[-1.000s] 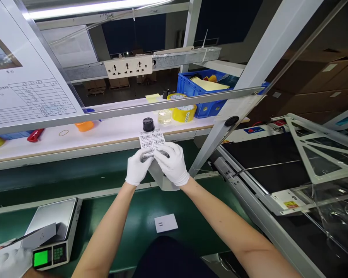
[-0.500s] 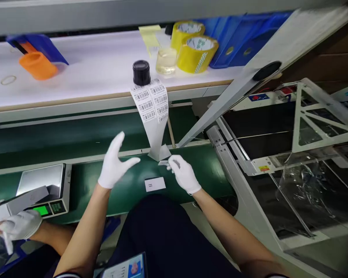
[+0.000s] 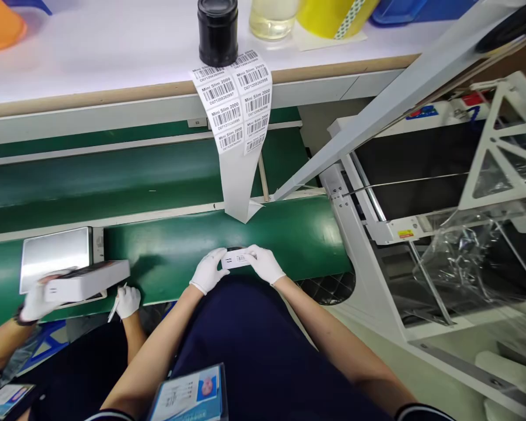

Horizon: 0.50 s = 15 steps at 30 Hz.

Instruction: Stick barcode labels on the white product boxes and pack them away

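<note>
A small white box (image 3: 228, 261) with a barcode label on its face is at the near edge of the green conveyor belt (image 3: 175, 240). My left hand (image 3: 208, 271), in a white glove, grips its left end between thumb and fingers. At the other end, my gloved right hand (image 3: 265, 265) holds the box with its fingers on the face beside the label. Beyond my hands a strip of barcode labels (image 3: 232, 111) hangs from the shelf down to the belt. A black-lidded container (image 3: 218, 35) weighs on its upper end.
On the left a co-worker's gloved hand (image 3: 38, 299) holds a larger white box (image 3: 90, 280) over a scale (image 3: 56, 257). The co-worker's other hand (image 3: 128, 301) holds a thin white stick-like object. A white slanted post (image 3: 346, 134) and a machine frame (image 3: 394, 231) stand to the right.
My left hand has come down and taken hold of the white box from the belt. My right hand has moved from the label strip to the box, which now bears a barcode label.
</note>
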### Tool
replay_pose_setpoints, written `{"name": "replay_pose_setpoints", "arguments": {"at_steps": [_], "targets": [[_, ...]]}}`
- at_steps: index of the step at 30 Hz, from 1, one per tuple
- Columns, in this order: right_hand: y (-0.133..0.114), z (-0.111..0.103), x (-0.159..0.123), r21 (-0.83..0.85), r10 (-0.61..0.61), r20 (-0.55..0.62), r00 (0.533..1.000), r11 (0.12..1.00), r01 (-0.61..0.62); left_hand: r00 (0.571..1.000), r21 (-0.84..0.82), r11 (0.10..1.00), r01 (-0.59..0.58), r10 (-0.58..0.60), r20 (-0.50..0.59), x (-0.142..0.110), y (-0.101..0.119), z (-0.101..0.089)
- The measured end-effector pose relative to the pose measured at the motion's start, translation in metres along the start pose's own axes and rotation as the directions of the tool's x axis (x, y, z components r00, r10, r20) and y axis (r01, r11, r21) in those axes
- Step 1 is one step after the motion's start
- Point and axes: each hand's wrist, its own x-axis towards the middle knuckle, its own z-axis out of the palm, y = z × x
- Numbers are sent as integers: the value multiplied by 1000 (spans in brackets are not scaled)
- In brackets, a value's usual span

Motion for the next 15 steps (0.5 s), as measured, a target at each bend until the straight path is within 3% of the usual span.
{"name": "replay_pose_setpoints", "arguments": {"at_steps": [11, 15], "targets": [[-1, 5, 6, -116, -26, -22, 999, 993, 23, 1000, 2, 1000, -5, 5, -7, 2, -2, 0], [-10, 7, 5, -258, -8, 4, 1000, 966, 9, 1000, 7, 1000, 1, -1, -6, 2, -1, -1]]}}
